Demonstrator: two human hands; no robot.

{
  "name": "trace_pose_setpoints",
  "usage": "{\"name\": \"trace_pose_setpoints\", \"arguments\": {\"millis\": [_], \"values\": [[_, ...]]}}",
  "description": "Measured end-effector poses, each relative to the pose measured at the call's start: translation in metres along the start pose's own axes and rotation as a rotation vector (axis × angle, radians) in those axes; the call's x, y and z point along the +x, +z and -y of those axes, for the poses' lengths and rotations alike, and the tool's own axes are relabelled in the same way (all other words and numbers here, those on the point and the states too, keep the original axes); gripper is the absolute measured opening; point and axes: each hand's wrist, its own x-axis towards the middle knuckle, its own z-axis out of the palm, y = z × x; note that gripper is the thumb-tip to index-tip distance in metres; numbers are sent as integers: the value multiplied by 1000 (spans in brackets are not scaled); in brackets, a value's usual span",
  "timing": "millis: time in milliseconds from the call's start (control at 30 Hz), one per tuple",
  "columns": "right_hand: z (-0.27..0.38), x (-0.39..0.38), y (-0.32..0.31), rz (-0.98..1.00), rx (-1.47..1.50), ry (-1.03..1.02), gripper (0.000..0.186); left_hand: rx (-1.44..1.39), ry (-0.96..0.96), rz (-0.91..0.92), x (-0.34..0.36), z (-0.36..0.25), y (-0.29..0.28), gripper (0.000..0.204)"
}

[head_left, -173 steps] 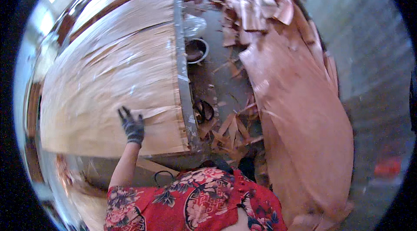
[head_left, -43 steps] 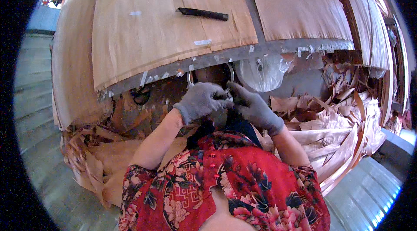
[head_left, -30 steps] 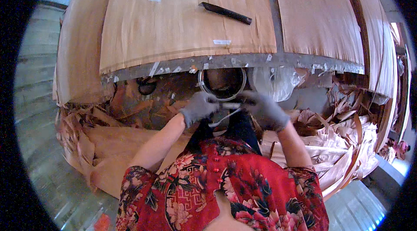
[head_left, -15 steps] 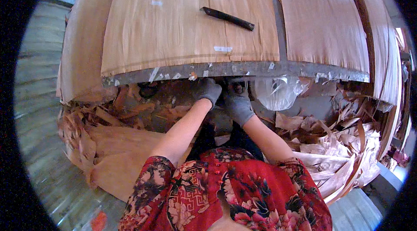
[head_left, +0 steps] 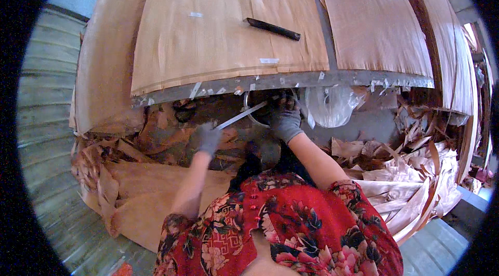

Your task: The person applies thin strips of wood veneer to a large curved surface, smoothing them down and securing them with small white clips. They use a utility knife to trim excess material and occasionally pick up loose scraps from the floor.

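Note:
A pale strip of tape point(head_left: 241, 117) runs slantwise below the table's front edge. My gloved left hand point(head_left: 207, 139), slightly blurred, is closed on its lower left end. The strip's other end reaches my gloved right hand point(head_left: 286, 121), whose fingers are curled at the right side of a ring-shaped roll of tape point(head_left: 247, 103). Part of that roll is hidden by the hand and by shadow under the edge. Above, a large tan veneer sheet point(head_left: 228, 32) lies on the tabletop with a few short tape pieces on it. A dark narrow bar point(head_left: 273, 29) rests on the sheet.
Tape scraps line the table's grey front edge point(head_left: 358, 76). A clear plastic bag point(head_left: 332, 107) hangs below it. Veneer scraps point(head_left: 400, 172) are heaped at the right, and a broad veneer piece point(head_left: 150, 193) lies at the left. Another veneer sheet point(head_left: 379, 21) covers the table's right side.
My left hand has moved from beside the right hand down and to the left, with the tape strip now stretched between them. The right hand stays under the edge. The view has shifted slightly.

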Motion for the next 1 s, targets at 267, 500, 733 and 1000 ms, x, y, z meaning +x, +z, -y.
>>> {"name": "trace_pose_setpoints", "arguments": {"millis": [267,500,733,1000], "values": [[27,-18,-117,35,41,-135,56,1562,-247,-479,-201,369,-115,23],[-6,14,-174,-236,432,-267,27,486,20,270,-152,211,-85,20],[-57,110,-197,-767,191,-162,21,-136,-256,168,-147,43,-67,24],[-38,170,-216,-536,390,-357,9,305,102,3,-132,130,-31,38]]}}
